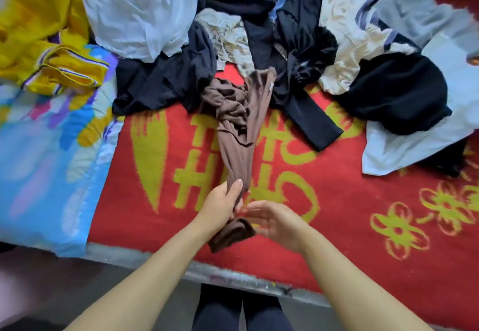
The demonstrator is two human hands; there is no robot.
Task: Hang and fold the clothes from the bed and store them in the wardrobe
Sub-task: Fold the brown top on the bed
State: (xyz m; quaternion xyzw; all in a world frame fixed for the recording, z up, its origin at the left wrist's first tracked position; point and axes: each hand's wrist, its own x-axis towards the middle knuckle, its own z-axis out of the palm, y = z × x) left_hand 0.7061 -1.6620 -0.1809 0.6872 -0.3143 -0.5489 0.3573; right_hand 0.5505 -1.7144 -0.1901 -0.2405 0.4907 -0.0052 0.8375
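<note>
One brown garment (pixel 237 123) lay stretched toward twelve o'clock across the bed (pixel 337 227), its near end clenched by the left hand (pixel 223 202) (likely to draw it clear), right hand (pixel 274 223) released alongside.

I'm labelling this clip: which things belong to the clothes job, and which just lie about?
Job: bunched brown knit garment, gripped by left hand; open right hand; dark navy clothes; pale blue shirt.
Lying about: red patterned blanket; blue floral quilt.

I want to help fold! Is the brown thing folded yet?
Not yet. The brown garment is bunched into a crumpled rope, its near end gripped by the left hand above the red blanket.
</note>
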